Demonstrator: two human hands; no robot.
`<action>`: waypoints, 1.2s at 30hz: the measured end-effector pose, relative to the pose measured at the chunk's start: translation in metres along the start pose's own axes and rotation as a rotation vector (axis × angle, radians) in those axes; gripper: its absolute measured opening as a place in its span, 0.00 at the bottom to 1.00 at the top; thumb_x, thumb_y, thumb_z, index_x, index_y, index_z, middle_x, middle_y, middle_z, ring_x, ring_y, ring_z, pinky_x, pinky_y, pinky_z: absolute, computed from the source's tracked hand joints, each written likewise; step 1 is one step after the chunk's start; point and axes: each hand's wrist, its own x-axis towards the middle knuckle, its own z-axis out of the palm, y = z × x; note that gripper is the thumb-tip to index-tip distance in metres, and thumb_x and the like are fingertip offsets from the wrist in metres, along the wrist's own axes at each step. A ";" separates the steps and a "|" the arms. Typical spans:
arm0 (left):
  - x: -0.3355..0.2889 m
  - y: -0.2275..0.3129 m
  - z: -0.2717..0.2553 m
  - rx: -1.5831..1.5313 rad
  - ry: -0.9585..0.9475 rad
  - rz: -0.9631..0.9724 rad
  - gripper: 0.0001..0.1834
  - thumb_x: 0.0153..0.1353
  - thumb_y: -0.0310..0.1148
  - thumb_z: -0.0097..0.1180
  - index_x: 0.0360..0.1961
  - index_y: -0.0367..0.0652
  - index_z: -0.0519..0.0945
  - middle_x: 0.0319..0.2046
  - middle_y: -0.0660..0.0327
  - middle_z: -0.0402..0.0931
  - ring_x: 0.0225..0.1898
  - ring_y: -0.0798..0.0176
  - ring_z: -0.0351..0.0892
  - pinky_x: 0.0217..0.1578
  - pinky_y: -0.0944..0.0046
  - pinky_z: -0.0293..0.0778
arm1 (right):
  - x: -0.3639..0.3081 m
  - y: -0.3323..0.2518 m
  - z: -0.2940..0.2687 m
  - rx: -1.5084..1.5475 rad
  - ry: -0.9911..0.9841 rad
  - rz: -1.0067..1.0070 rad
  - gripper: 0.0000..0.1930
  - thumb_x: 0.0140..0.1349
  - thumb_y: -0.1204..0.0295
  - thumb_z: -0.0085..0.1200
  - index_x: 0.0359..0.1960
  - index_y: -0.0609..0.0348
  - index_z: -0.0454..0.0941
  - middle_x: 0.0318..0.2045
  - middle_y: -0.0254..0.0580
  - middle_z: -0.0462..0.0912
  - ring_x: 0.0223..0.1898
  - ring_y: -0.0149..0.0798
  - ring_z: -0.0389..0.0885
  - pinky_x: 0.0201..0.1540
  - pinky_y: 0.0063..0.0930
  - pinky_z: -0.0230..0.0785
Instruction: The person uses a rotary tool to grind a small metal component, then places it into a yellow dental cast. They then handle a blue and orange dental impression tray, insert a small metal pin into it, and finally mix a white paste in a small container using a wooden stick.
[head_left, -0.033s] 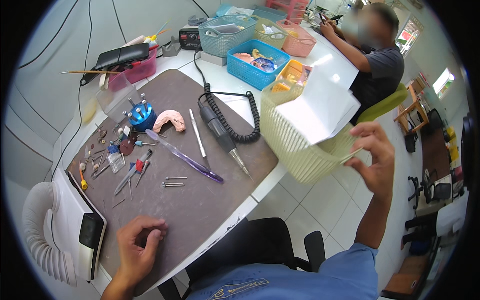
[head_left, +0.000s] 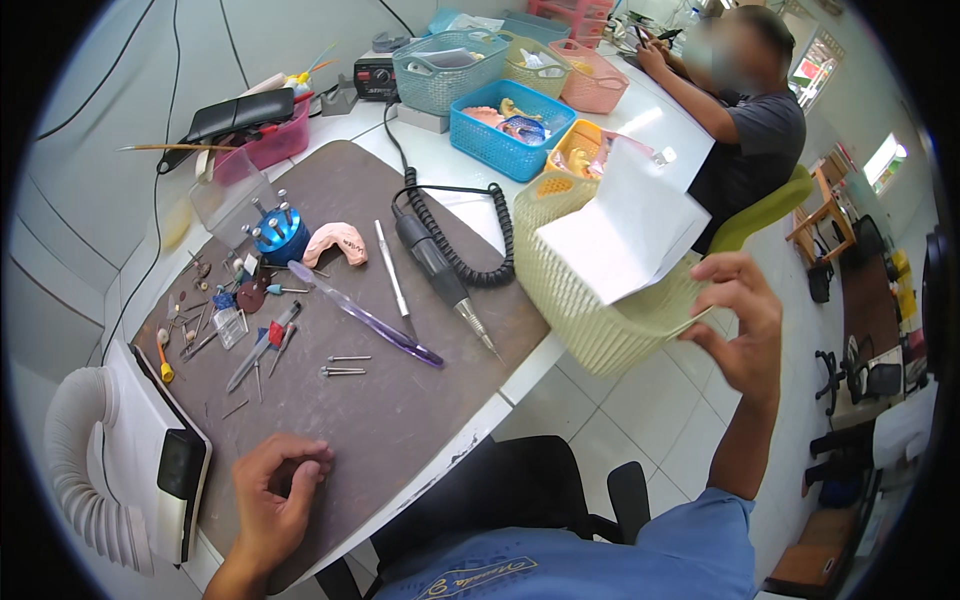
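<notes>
The white table point(head_left: 533, 366) takes up the middle of the view; a brown mat point(head_left: 400, 405) covers its near part; a seated person in a dark shirt point(head_left: 758, 125) is at the far right, beyond the baskets. The light-green basket point(head_left: 612, 335) is at the table's right edge, tilted and partly out over the tiled floor point(head_left: 640, 425); whether its base touches the table cannot be told; white papers point(head_left: 620, 240) stick out above its rim. A blue basket point(head_left: 500, 150) stands just beyond it, with pink and yellow pieces inside; a small orange basket point(head_left: 572, 160) is between the two.

The right hand point(head_left: 745, 318) is closed on the light-green basket, pinching the rim at its right end between thumb and fingers; the left hand point(head_left: 278, 490) rests on the near part of the mat, its fingers curled loosely toward the thumb; whether they meet cannot be told.

A black hand drill point(head_left: 435, 262) lies on the mat, its coiled cord beside it; a clear purple stick point(head_left: 365, 315) lies slantwise to its left; a thin silver tool point(head_left: 392, 270) lies between them; a pink dental model point(head_left: 337, 243) sits next to a round blue holder point(head_left: 278, 238); small metal bits point(head_left: 345, 371) lie nearer the left hand.
</notes>
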 end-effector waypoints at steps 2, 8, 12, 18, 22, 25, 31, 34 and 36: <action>-0.002 -0.001 -0.001 -0.004 0.004 -0.008 0.08 0.65 0.17 0.54 0.43 0.31 0.82 0.38 0.53 0.83 0.36 0.65 0.83 0.39 0.68 0.79 | -0.008 -0.005 0.010 0.029 0.013 0.043 0.13 0.49 0.73 0.76 0.33 0.60 0.83 0.47 0.46 0.79 0.47 0.40 0.84 0.47 0.31 0.80; 0.000 0.003 0.002 -0.017 0.001 -0.059 0.07 0.68 0.22 0.54 0.44 0.33 0.81 0.37 0.57 0.80 0.36 0.68 0.80 0.38 0.70 0.76 | -0.010 -0.003 0.042 0.031 0.068 0.062 0.12 0.50 0.74 0.75 0.34 0.58 0.85 0.47 0.45 0.80 0.44 0.41 0.86 0.44 0.31 0.83; 0.000 0.005 0.005 -0.003 0.033 -0.015 0.06 0.68 0.21 0.55 0.43 0.33 0.81 0.38 0.56 0.80 0.36 0.67 0.80 0.38 0.69 0.77 | -0.003 0.008 0.059 -0.083 0.093 -0.048 0.21 0.53 0.61 0.74 0.44 0.57 0.81 0.48 0.44 0.79 0.42 0.44 0.86 0.44 0.33 0.82; 0.008 0.020 0.007 0.293 -0.057 0.280 0.08 0.65 0.17 0.55 0.43 0.33 0.81 0.39 0.53 0.81 0.38 0.64 0.83 0.40 0.67 0.79 | 0.017 0.013 0.053 -0.040 0.392 0.110 0.46 0.48 0.35 0.70 0.59 0.58 0.71 0.41 0.44 0.82 0.40 0.43 0.85 0.45 0.35 0.78; 0.037 0.050 0.036 0.374 -0.125 0.500 0.09 0.64 0.15 0.54 0.44 0.32 0.81 0.40 0.53 0.82 0.40 0.62 0.85 0.43 0.64 0.80 | 0.061 -0.005 0.043 -0.089 0.221 0.271 0.35 0.56 0.55 0.70 0.61 0.57 0.70 0.30 0.43 0.84 0.34 0.42 0.85 0.40 0.35 0.77; 0.061 0.074 0.056 0.261 -0.015 0.512 0.15 0.60 0.15 0.57 0.48 0.35 0.83 0.43 0.52 0.85 0.42 0.58 0.86 0.45 0.61 0.79 | 0.088 -0.005 0.044 -0.110 0.236 0.167 0.26 0.59 0.76 0.63 0.61 0.56 0.73 0.29 0.45 0.84 0.29 0.45 0.86 0.38 0.36 0.78; 0.144 0.117 0.077 0.085 0.170 0.596 0.26 0.71 0.38 0.52 0.66 0.35 0.70 0.57 0.49 0.78 0.58 0.59 0.79 0.58 0.57 0.73 | 0.126 -0.020 0.018 -0.061 0.550 -0.182 0.14 0.57 0.79 0.66 0.46 0.60 0.85 0.33 0.41 0.85 0.34 0.34 0.86 0.39 0.28 0.78; 0.173 0.132 0.080 -0.193 0.120 0.438 0.36 0.75 0.53 0.42 0.69 0.32 0.66 0.60 0.47 0.76 0.59 0.56 0.78 0.60 0.55 0.72 | 0.135 -0.028 0.003 -0.006 0.612 -0.332 0.09 0.57 0.81 0.66 0.40 0.65 0.86 0.30 0.43 0.87 0.31 0.33 0.84 0.38 0.24 0.74; 0.186 0.135 0.072 -0.411 -0.097 0.321 0.40 0.76 0.60 0.36 0.70 0.31 0.65 0.60 0.47 0.77 0.59 0.56 0.79 0.61 0.54 0.73 | 0.142 -0.030 0.004 -0.035 0.594 -0.445 0.07 0.58 0.82 0.65 0.39 0.64 0.86 0.31 0.43 0.87 0.32 0.33 0.85 0.38 0.24 0.77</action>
